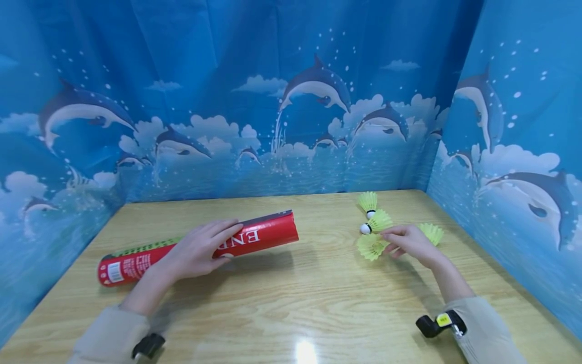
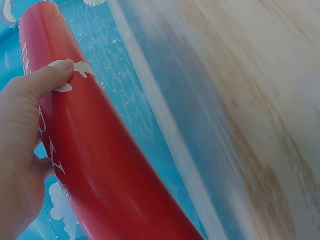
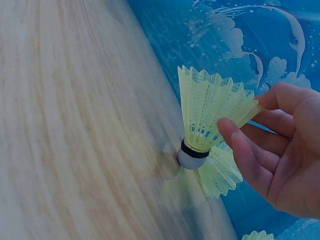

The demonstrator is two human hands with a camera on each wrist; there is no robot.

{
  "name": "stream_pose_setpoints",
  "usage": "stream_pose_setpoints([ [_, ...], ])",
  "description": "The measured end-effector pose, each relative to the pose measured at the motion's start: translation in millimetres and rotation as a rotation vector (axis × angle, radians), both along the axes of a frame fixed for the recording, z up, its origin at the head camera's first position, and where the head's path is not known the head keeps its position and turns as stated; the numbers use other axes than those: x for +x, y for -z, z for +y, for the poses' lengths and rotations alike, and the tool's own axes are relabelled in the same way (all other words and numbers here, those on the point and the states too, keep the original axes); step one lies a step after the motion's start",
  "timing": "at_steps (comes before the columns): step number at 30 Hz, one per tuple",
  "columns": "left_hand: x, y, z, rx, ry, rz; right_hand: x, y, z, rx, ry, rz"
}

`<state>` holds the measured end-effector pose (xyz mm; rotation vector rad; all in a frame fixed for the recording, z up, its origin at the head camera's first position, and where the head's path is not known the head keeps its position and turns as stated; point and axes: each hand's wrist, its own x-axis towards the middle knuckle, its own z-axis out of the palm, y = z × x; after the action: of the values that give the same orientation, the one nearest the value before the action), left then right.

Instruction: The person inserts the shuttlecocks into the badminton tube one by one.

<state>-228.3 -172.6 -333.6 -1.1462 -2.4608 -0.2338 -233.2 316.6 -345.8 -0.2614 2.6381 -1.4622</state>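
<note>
My left hand (image 1: 200, 248) grips a red shuttlecock tube (image 1: 132, 265) around its middle, thumb on the near side. The tube lies slanted, its right end raised off the table and its left end low. In the left wrist view the thumb presses across the white lettering on the red tube (image 2: 110, 165). At the right, my right hand (image 1: 409, 243) pinches the skirt edge of a yellow-green shuttlecock (image 1: 371, 246) between thumb and fingers. The right wrist view shows that shuttlecock (image 3: 212, 107) with its black-banded white cork pointing down, close over the table.
Two more shuttlecocks lie just behind the pinched one, a nearer one (image 1: 380, 221) and a farther one (image 1: 368, 202). Another shuttlecock (image 1: 431, 233) shows beyond the right hand. Dolphin-print curtains (image 1: 227, 101) stand along the back and sides of the wooden table (image 1: 291, 308).
</note>
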Motion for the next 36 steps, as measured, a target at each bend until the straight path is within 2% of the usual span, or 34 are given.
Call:
stream_pose_setpoints([
  [8,-0.1,-0.6,0.8,-0.009,-0.008,-0.017,-0.7,-0.1,-3.0,0.011,0.058,0.08],
  [14,0.1,-2.3,2.0,-0.017,-0.017,-0.033,-2.5,1.1,-15.3,-0.041,0.053,0.058],
  [20,-1.0,-2.0,3.2,-0.015,-0.008,-0.021,-6.6,-0.3,-26.8,-0.047,0.072,0.048],
  [30,-2.0,-2.8,4.9,-0.019,-0.011,-0.048,-12.7,-7.1,-49.2,-0.07,0.085,0.089],
  [36,-1.7,-3.1,6.4,-0.017,-0.008,-0.051,-17.2,-11.5,-67.5,-0.136,0.112,0.108],
])
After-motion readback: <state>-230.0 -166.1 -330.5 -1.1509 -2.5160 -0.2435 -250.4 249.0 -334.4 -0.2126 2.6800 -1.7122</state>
